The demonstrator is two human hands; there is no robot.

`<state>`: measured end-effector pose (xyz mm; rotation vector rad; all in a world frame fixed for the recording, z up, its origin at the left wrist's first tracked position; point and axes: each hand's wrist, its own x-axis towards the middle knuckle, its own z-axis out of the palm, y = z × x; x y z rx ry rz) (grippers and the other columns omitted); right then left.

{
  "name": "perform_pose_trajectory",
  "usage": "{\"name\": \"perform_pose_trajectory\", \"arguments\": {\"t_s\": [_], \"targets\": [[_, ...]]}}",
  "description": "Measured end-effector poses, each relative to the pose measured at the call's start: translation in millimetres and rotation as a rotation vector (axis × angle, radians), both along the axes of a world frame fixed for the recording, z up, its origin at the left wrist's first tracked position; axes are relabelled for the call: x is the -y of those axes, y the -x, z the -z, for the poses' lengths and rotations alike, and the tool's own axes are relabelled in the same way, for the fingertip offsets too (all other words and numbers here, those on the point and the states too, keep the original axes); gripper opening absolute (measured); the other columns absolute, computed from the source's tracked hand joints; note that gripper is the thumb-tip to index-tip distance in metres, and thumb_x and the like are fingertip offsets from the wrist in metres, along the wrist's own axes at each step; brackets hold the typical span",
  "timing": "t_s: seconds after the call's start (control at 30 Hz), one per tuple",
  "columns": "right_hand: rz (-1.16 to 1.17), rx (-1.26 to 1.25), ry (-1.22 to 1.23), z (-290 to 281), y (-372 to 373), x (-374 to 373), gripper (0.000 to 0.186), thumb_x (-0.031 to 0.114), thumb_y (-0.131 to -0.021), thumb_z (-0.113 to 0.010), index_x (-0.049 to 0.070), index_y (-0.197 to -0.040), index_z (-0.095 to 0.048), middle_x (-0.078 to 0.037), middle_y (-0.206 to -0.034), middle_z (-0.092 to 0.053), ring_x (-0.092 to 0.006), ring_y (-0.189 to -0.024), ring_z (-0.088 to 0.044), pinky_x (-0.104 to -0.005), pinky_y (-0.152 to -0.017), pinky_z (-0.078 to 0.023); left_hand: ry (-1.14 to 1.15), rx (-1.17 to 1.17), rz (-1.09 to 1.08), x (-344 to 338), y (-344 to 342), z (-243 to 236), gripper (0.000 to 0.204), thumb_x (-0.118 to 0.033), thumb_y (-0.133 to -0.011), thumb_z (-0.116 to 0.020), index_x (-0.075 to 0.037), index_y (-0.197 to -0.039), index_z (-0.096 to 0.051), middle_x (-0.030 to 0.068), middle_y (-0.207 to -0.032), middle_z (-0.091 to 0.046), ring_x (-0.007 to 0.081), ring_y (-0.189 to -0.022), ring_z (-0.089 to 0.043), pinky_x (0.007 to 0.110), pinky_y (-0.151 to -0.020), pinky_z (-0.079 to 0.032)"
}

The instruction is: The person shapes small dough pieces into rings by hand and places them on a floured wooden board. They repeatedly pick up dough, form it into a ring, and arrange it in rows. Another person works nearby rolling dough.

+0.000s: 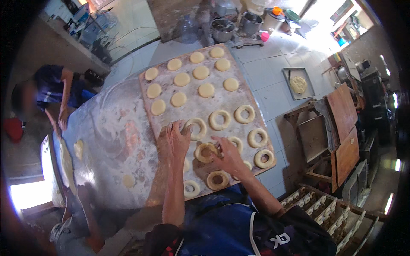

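Observation:
My left hand is at the left rim of a pale dough ring, its fingers slightly bent and apart. My right hand has its thumb and fingers at the right rim of a lower, browner-looking ring, gripping it; the fingertips partly hide that edge. Both rings are on a floured wooden board. More rings surround my hands, some partly hidden by them. Flat dough rounds fill the board's far half.
The floured metal table extends left, where two co-workers handle long dough. A tray of dough, wooden boards and a rack of rings are right. Pots stand beyond the board.

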<state>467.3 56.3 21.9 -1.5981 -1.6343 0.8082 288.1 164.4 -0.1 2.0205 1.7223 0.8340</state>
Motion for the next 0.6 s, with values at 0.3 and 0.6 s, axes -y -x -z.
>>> {"name": "perform_pose_trajectory", "arguments": {"t_s": [0.3,0.6], "targets": [[-0.041,-0.052,0.189,-16.8,-2.0,9.9,0.038,0.007,-0.084,-0.067,0.005,-0.120,-0.059,-0.009,-0.092,-0.061,-0.0201,-0.080,-0.058,-0.0329,-0.071,-0.048,0.236,-0.359,-0.679,112.9,256.2,-3.1,0.032,-0.013,-0.084,-0.070,-0.007,-0.115,-0.065,0.0162,-0.119,-0.062,0.0346,-0.119,-0.050,0.045,-0.102,-0.037],[-0.536,-0.209,0.165,-18.9,156.8,-12.9,0.033,0.016,-0.085,-0.069,0.002,-0.114,-0.062,-0.015,-0.096,-0.065,-0.0248,-0.084,-0.064,-0.0365,-0.077,-0.052,0.454,0.008,-0.399,142.4,292.0,-14.8,0.039,-0.006,-0.081,-0.070,-0.001,-0.118,-0.058,0.0174,-0.107,-0.065,0.0293,-0.102,-0.061,0.040,-0.094,-0.045]]}}
